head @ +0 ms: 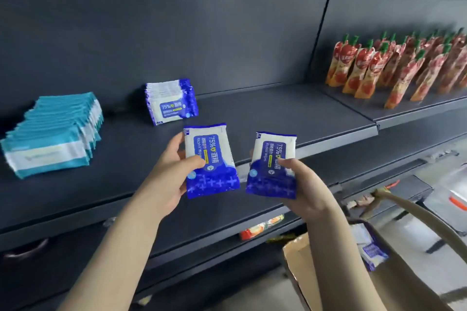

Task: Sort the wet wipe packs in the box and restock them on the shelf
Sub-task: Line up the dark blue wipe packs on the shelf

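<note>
My left hand [174,171] grips a blue-and-white alcohol wipe pack [211,161], thumb across its front. My right hand [305,184] grips a second identical pack [273,166]. Both packs hover just in front of the dark shelf [265,113]. On the shelf stands an upright row of the same blue packs [171,101], leaning toward the back panel. To the left lies a long row of teal-and-white wipe packs [53,134]. The cardboard box [303,267] sits at the lower right, with another blue pack [371,250] inside.
Red-and-orange spouted pouches [394,68] fill the neighbouring shelf section on the right. A beige strap [424,219] crosses over the box. A lower shelf holds some coloured packages [262,227]. Bare shelf surface lies between the blue row and the pouches.
</note>
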Demonstrator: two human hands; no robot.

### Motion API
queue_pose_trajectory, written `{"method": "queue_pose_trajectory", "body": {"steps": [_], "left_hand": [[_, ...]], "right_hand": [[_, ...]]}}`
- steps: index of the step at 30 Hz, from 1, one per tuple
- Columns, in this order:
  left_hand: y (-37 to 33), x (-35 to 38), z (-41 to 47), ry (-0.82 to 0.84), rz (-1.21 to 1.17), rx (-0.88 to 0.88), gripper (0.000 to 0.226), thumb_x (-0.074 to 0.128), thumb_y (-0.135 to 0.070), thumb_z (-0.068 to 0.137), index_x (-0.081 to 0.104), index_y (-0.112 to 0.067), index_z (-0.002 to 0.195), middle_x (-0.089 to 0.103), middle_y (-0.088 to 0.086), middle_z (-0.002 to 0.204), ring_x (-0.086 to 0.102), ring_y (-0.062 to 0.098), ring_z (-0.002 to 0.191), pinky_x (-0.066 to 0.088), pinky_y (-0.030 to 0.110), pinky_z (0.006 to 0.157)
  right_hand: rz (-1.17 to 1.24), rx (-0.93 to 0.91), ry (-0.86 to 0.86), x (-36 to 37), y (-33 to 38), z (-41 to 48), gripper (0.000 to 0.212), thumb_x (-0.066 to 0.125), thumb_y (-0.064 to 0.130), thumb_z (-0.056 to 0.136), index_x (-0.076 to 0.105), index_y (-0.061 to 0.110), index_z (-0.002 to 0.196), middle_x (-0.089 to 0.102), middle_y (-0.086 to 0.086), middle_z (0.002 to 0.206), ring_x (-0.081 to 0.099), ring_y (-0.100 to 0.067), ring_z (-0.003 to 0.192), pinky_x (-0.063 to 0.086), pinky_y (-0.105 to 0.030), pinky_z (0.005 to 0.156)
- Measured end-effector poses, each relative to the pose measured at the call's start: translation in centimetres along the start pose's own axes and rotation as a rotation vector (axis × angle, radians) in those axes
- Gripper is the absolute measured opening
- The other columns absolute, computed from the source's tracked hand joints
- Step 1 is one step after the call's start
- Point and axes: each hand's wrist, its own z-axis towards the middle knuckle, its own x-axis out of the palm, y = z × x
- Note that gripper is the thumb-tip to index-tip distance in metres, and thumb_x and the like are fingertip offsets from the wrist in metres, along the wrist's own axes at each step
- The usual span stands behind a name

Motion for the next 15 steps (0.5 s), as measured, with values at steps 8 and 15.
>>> {"method": "queue_pose_trajectory", "body": {"steps": [8,15], "left_hand": [[-1.6,-9.0,-1.0,-0.259,-0.178,-0.024,0.032,0.061,-0.001,0.092,0.046,-0.011,0.119,0.075,0.007,0.094,0.075,0.022,0.079,0.059,0.036,0.057],[-1.7,-12.7,1.1,-0.461,-0.241,0.003,0.037,0.062,-0.02,0.095,0.057,0.002,0.123,0.072,0.015,0.104,0.07,0.022,0.088,0.055,0.035,0.075]], "right_hand": [[-0.162,-0.039,0.04,7.9,-4.2,5.8,0.021,0.051,0.025,0.101,0.063,0.012,0.112,0.074,-0.01,0.099,0.073,-0.02,0.078,0.058,-0.031,0.062],[-0.341,-0.025,0.079,9.6,-3.8,11.8,0.023,0.047,0.001,0.097,0.063,0.006,0.112,0.072,-0.015,0.103,0.069,-0.027,0.09,0.055,-0.044,0.084]]}}
